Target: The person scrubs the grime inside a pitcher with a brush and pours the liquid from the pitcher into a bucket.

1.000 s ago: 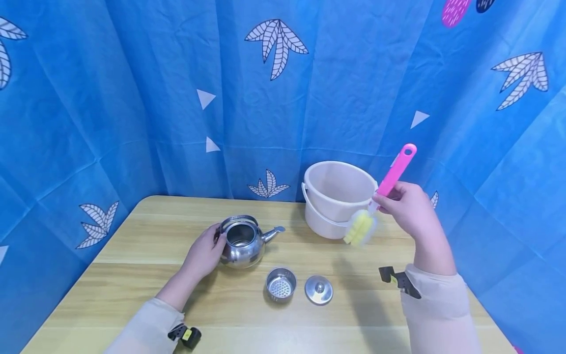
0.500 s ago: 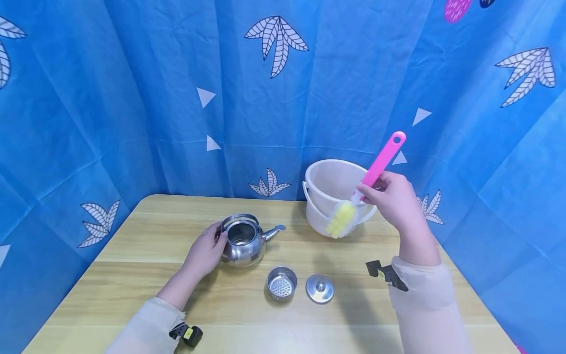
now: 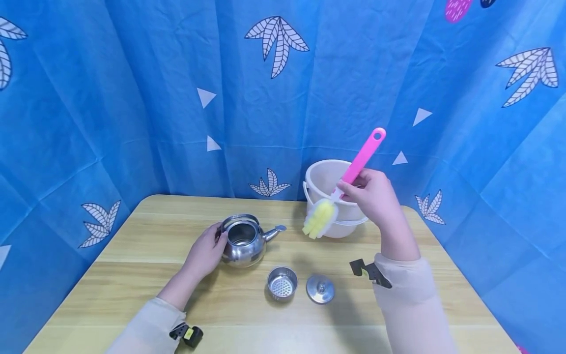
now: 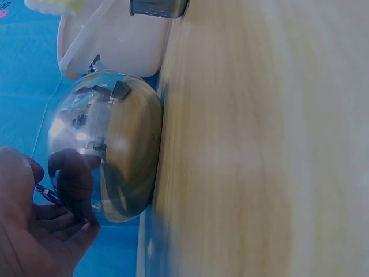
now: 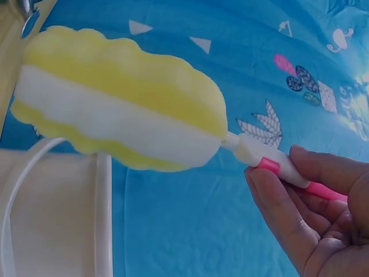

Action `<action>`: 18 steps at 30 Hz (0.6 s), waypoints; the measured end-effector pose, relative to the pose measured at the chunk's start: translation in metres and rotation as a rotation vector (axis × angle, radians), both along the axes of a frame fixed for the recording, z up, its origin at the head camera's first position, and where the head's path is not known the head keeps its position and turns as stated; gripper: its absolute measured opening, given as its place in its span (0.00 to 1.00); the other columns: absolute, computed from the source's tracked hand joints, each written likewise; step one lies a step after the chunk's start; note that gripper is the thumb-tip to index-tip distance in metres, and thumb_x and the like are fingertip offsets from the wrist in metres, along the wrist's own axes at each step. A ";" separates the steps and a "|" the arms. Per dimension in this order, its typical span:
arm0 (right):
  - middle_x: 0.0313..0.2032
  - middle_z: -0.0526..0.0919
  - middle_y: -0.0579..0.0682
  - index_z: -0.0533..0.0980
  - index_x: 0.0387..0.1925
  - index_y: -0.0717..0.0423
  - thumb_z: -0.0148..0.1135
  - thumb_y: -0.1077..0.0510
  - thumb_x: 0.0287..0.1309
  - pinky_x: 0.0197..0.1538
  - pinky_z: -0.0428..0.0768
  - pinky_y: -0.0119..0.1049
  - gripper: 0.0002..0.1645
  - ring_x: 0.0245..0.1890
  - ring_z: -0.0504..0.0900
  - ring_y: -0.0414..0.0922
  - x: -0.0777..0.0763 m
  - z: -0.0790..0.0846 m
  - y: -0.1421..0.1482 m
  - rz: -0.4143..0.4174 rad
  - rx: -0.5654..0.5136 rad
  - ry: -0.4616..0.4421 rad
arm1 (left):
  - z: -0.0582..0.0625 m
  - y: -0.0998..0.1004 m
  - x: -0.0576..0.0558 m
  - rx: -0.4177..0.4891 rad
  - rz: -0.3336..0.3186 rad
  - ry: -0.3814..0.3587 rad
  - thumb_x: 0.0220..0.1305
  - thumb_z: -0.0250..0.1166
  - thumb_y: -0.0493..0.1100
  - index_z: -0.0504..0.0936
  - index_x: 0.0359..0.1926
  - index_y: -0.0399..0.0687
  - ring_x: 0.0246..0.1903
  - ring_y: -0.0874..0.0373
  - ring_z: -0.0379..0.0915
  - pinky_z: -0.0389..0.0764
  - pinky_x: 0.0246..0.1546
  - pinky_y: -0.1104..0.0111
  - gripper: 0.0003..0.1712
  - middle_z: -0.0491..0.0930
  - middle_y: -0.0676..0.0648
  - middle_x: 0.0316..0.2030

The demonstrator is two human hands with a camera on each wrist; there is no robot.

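Observation:
On the left side of the table, my left hand (image 3: 208, 250) holds a shiny steel teapot (image 3: 243, 253) at its left side. The pot stands upright without its lid, spout pointing right. In the left wrist view the fingers (image 4: 63, 231) lie against the round body (image 4: 109, 150). My right hand (image 3: 371, 196) pinches a pink-handled sponge bottle brush (image 3: 360, 162) in the air, in front of the bucket. Its yellow and white head (image 5: 121, 104) points down and left, apart from the pot. Thumb and fingers meet near the handle's white neck in the right wrist view.
A white bucket (image 3: 316, 184) stands at the back right, partly hidden by the brush and right hand. A steel strainer cup (image 3: 282, 284) and a round knobbed lid (image 3: 320, 289) lie on the wooden table (image 3: 247, 319). A blue curtain (image 3: 177, 73) hangs behind.
My right hand has carried the brush leftward, across the front of the bucket toward the teapot. The left hand, teapot, strainer cup and lid stay where they were.

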State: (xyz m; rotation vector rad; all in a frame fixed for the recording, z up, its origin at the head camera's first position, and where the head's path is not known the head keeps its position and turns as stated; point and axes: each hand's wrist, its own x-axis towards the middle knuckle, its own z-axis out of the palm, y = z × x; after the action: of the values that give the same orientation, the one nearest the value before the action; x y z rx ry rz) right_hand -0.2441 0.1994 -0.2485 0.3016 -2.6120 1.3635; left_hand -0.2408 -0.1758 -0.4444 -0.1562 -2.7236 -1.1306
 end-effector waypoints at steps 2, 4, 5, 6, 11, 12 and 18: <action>0.40 0.86 0.61 0.80 0.48 0.65 0.66 0.57 0.65 0.43 0.87 0.35 0.15 0.38 0.88 0.50 0.000 0.000 -0.003 0.007 -0.013 0.002 | 0.000 0.000 0.000 -0.001 0.001 -0.002 0.78 0.48 0.48 0.63 0.71 0.28 0.66 0.33 0.64 0.65 0.67 0.43 0.32 0.66 0.27 0.67; 0.41 0.86 0.61 0.80 0.48 0.65 0.66 0.57 0.65 0.43 0.86 0.35 0.16 0.39 0.88 0.51 0.000 0.001 -0.007 0.016 -0.029 0.003 | 0.000 0.001 -0.001 -0.001 0.002 -0.004 0.78 0.48 0.48 0.62 0.71 0.28 0.66 0.33 0.63 0.64 0.68 0.43 0.32 0.66 0.27 0.67; 0.41 0.86 0.61 0.80 0.49 0.65 0.66 0.57 0.65 0.43 0.86 0.35 0.16 0.39 0.88 0.51 0.000 0.001 -0.009 0.021 -0.040 0.003 | 0.000 0.001 -0.001 0.000 0.002 -0.005 0.78 0.48 0.48 0.63 0.71 0.28 0.66 0.33 0.63 0.64 0.68 0.43 0.32 0.66 0.27 0.67; 0.41 0.86 0.60 0.80 0.49 0.64 0.66 0.57 0.65 0.43 0.86 0.35 0.16 0.39 0.88 0.50 -0.001 0.000 -0.011 0.025 -0.050 0.004 | 0.000 0.001 -0.001 -0.001 0.003 -0.006 0.78 0.48 0.48 0.63 0.71 0.28 0.66 0.33 0.63 0.64 0.68 0.43 0.32 0.66 0.27 0.67; 0.42 0.86 0.60 0.80 0.48 0.65 0.67 0.59 0.64 0.42 0.87 0.35 0.15 0.40 0.88 0.51 -0.003 -0.003 -0.025 0.068 -0.127 0.021 | 0.000 0.001 0.000 0.000 0.004 -0.004 0.78 0.49 0.48 0.63 0.71 0.28 0.66 0.33 0.63 0.64 0.68 0.44 0.31 0.67 0.28 0.67; 0.42 0.86 0.61 0.80 0.48 0.65 0.67 0.60 0.64 0.42 0.87 0.35 0.15 0.40 0.88 0.51 -0.004 -0.004 -0.028 0.078 -0.143 0.021 | 0.000 0.001 0.000 -0.001 0.003 -0.002 0.78 0.48 0.48 0.63 0.71 0.28 0.66 0.33 0.64 0.64 0.68 0.44 0.31 0.66 0.28 0.67; 0.42 0.87 0.61 0.80 0.49 0.66 0.68 0.62 0.63 0.42 0.87 0.36 0.15 0.42 0.88 0.52 -0.011 -0.008 -0.042 0.123 -0.210 0.004 | -0.001 0.001 0.000 0.002 0.004 0.006 0.78 0.48 0.47 0.63 0.70 0.28 0.66 0.33 0.64 0.65 0.67 0.44 0.31 0.67 0.28 0.66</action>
State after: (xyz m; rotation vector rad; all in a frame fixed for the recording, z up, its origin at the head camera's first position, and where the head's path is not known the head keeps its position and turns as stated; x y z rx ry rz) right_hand -0.2548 0.1572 -0.2567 0.4390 -2.4546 1.6592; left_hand -0.2407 -0.1751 -0.4449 -0.1540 -2.7166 -1.1302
